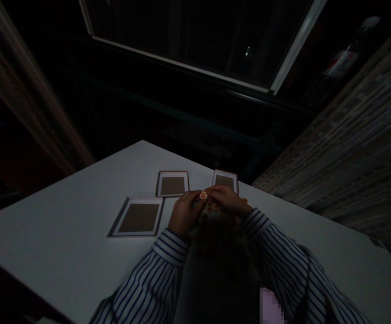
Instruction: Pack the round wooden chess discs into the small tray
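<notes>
A small round xiangqi piece (203,195), pale with a red character on its face, is pinched between the fingers of my left hand (184,212). Fingertips of my right hand (228,200) meet it from the other side, closed on its edge. Below both hands lies a heap of similar round pieces (213,207), mostly lost in shadow. One more piece (244,200) shows beside my right wrist. Just beyond the right hand stands a shallow tray (237,182), partly hidden by it.
Two other shallow trays with brown bases and pale rims, a larger one (161,216) and a smaller one (156,184), rest left of my hands on the white table (80,216). A bottle (342,63) stands beyond the table at the right, near a patterned curtain (347,130). The room is dim.
</notes>
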Available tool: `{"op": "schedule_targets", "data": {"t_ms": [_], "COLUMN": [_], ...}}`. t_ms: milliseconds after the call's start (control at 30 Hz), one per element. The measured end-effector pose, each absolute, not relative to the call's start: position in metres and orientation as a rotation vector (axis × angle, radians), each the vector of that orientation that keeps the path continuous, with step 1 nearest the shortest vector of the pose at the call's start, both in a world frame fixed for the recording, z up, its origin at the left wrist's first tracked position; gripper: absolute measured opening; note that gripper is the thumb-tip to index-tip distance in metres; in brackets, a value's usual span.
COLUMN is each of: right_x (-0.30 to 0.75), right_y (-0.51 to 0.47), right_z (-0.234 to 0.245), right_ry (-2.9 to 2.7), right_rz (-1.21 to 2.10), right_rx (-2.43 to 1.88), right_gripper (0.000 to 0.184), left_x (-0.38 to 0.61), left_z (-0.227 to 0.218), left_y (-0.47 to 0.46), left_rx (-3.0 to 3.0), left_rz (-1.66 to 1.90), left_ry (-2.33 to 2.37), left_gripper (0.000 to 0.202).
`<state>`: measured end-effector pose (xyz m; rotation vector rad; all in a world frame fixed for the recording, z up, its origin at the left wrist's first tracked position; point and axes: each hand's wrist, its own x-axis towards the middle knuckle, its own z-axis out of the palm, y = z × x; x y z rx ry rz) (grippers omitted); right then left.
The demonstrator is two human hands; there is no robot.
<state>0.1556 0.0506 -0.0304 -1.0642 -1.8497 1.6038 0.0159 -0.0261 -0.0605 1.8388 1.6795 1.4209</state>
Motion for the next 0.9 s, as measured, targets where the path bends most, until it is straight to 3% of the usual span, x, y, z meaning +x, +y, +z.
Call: {"op": "schedule_targets", "data": {"t_ms": [200,467,900], "right_x": [0.148,0.145,0.124], "right_y": [0.054,0.075,0.069], "right_z": [-0.031,-0.052,-0.052], "right_ry": [-1.876,-2.29,-2.575], "right_rz": [1.573,1.011,0.725], "right_rx": [-1.004,-1.235,-1.197], "right_gripper": [0.025,0.019,0.019], "left_x": [0.007,-0.005,-0.01], "left_z": [-0.063,-0.068,-0.067], "left_y": [-0.024,-0.02,-0.02], "left_rx": [1.888,1.719,1.574], "left_rz": [1.382,1.366,1.335], "left_ry": [1.651,1.914,2.049], "left_gripper": [0.026,0.033,0.031]}}
